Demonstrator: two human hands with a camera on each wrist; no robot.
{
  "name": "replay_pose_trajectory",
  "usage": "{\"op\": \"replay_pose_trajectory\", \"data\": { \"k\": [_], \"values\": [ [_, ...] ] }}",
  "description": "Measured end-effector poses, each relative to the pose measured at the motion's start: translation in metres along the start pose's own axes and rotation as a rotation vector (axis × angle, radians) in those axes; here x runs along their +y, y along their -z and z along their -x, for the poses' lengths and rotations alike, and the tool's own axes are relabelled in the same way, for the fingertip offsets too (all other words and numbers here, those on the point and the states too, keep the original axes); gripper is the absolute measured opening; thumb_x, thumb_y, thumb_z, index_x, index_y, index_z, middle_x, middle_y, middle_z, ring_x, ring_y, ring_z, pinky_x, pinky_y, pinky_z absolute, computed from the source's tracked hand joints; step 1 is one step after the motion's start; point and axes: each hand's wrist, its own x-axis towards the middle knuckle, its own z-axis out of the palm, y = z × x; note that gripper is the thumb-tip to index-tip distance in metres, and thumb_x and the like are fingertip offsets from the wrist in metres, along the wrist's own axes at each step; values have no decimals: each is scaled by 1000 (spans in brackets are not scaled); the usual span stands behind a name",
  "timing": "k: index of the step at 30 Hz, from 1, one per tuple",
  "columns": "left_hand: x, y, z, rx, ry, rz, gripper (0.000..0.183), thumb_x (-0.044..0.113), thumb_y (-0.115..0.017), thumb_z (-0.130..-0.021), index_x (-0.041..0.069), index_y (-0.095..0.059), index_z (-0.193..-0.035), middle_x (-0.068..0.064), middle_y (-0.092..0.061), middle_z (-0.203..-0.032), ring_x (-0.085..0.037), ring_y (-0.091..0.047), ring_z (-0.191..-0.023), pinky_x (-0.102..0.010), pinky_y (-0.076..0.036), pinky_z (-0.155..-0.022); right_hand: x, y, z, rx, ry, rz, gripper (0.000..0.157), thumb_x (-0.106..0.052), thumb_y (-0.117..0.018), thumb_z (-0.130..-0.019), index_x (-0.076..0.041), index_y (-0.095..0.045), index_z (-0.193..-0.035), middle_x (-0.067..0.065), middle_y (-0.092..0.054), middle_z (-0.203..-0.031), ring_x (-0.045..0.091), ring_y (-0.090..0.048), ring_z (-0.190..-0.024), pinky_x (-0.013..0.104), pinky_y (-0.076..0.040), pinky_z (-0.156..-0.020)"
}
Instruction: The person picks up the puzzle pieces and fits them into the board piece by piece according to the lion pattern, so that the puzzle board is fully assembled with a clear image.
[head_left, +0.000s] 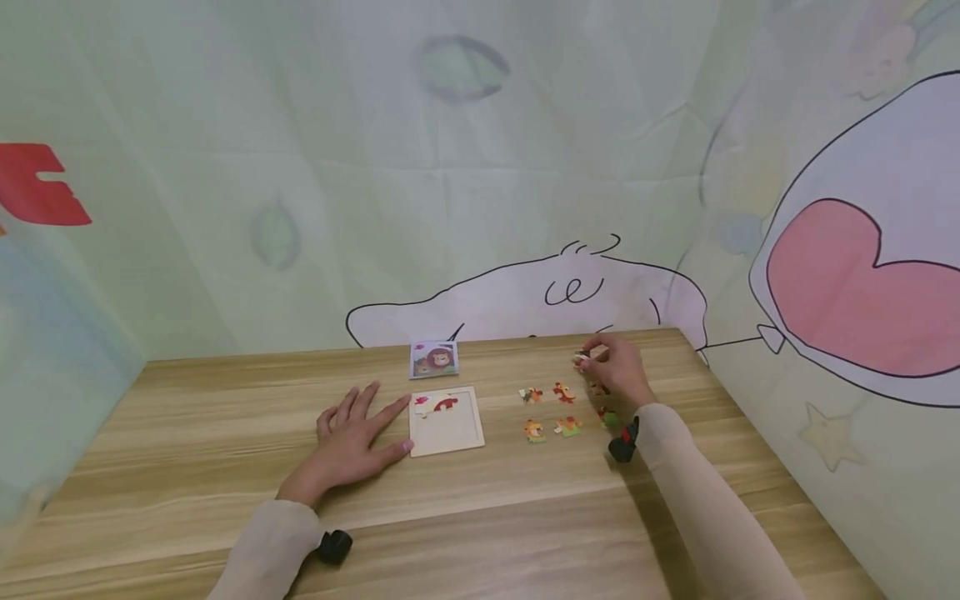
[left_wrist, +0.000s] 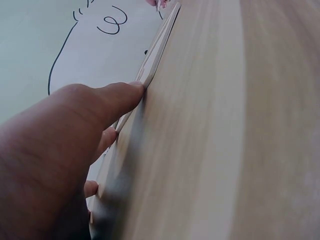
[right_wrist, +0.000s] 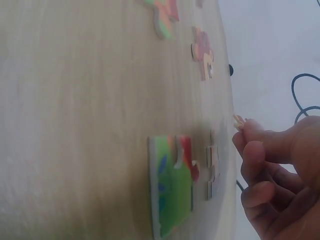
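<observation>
L hand spread on surface, thumb + index at edge of puzzle tray just to its R; pic card lies beyond tray. R hand pinches 1 puzzle pc btwn thumb & finger, w/ 4 loose pcs to its L, 2 more near its wrist.

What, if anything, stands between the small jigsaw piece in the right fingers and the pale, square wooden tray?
Nothing upright shows between the held piece and the tray; only two flat, multicoloured jigsaw pieces lie on the wooden table roughly along the way.
</observation>
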Motion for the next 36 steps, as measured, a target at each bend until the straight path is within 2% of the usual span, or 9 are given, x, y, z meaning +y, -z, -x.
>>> {"op": "replay_pose_trajectory", "data": {
  "k": [5,12,18,28,36],
  "values": [
    [0,1,0,1,-2,10,77,60,-63,-100,25,-45,-165,-27,-16,-179,-59,-5,-163,-79,-3,-118,-5,0,2,-12,4,-22,24,-11,-78,-99,-4,-71,-121,24,-81,-101,18,-66,-65,28,-52,-59],
    [0,1,0,5,-4,12,76,60,-64,-100,24,-45,-165,-27,-16,-178,-60,-6,-162,-79,-4,-118,-23,0,7,-52,-25,-64,26,-15,-76,-101,-8,-70,-126,22,-79,-103,19,-61,-62,29,-49,-56],
    [0,0,0,7,-4,-1,76,60,-63,-100,25,-45,-165,-27,-17,-178,-59,-6,-163,-80,-5,-118,-40,-1,9,-67,20,-50,28,-17,-77,-101,-6,-72,-126,24,-81,-104,17,-60,-59,28,-47,-55],
    [-1,0,-1,6,-11,12,76,60,-63,-100,25,-45,-165,-27,-16,-178,-60,-6,-162,-79,-4,-117,-63,-7,11,-95,-3,-36,28,-19,-80,-98,-11,-74,-125,20,-82,-104,39,-72,-73,28,-49,-58],
    [0,0,0,0,-9,15,76,60,-63,-100,25,-45,-165,-27,-16,-178,-60,-6,-162,-80,-4,-117,-71,-14,14,-134,41,-68,26,-15,-80,-98,-9,-75,-123,19,-83,-102,40,-72,-74,27,-48,-57]
  ]
}}
